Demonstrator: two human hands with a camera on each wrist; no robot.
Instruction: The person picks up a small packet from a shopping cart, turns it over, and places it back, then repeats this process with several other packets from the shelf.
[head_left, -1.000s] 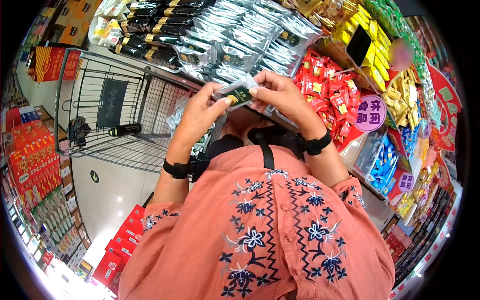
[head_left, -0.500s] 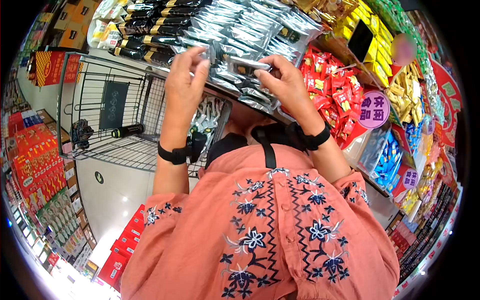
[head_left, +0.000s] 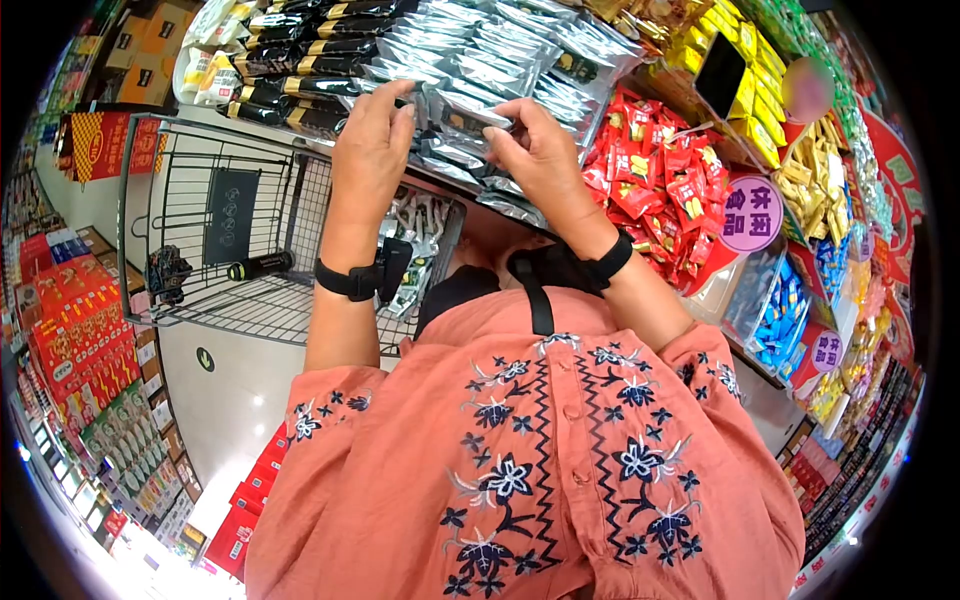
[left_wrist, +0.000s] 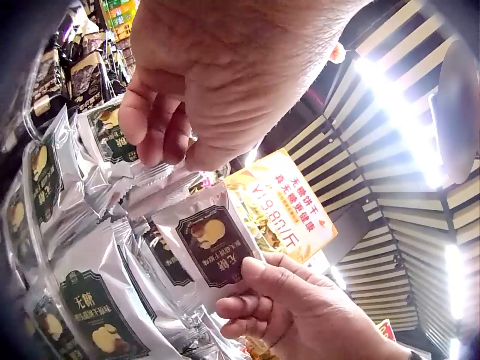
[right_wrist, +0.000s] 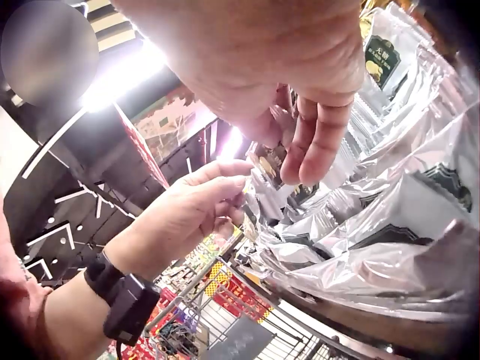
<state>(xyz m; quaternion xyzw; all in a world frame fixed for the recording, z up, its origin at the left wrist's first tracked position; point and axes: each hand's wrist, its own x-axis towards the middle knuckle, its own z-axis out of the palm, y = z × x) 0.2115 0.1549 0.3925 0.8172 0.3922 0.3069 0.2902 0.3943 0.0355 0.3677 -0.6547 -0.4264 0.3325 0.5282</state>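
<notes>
Both hands are raised to a shelf pile of silver snack packets (head_left: 480, 60). Between them is one silver packet with a dark green label (head_left: 455, 112), also seen in the left wrist view (left_wrist: 214, 247). My right hand (head_left: 500, 135) pinches its right edge between thumb and fingers (left_wrist: 259, 274). My left hand (head_left: 400, 100) has curled fingers at the packet's left edge and pinches its seal (right_wrist: 234, 187). In the right wrist view the packet (right_wrist: 266, 161) shows only partly behind the right hand's fingers (right_wrist: 311, 150).
A wire shopping cart (head_left: 230, 200) stands at the left with some packets in its near corner (head_left: 415, 230). Black packets (head_left: 290, 60) lie left of the silver ones, red packets (head_left: 650, 170) and yellow ones (head_left: 740, 90) to the right. A purple round sign (head_left: 752, 213) hangs below.
The packet went from in front of the chest up to the shelf pile. The left hand let go half a second ago and now has its fingers back on the packet.
</notes>
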